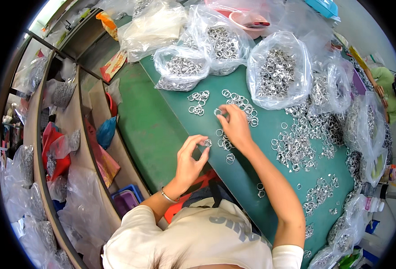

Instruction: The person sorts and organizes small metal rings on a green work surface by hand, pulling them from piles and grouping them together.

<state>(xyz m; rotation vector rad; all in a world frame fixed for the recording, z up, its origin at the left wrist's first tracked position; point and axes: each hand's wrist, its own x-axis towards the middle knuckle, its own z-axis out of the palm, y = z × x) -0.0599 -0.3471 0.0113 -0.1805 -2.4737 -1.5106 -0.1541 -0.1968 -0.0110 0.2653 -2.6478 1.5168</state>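
Note:
My left hand [192,154] is raised by the table's left edge, thumb and fingers pinched on a small silver ring [208,143]. Over the green table [269,127], my right hand [234,124] is closed too, with another silver ring [217,111] between thumb and fingertips. Loose rings [198,102] lie in a small group beyond my hands. A second bunch of rings [243,104] spreads just past my right hand, and several more rings [224,142] sit beneath its wrist. A bracelet [166,194] circles my left wrist.
Clear plastic bags of metal rings [276,74] stand along the table's far side. A large heap of rings [294,150] covers the table to the right. Shelves [68,148] with bagged parts rise at the left. Another person in green [386,94] is at the far right.

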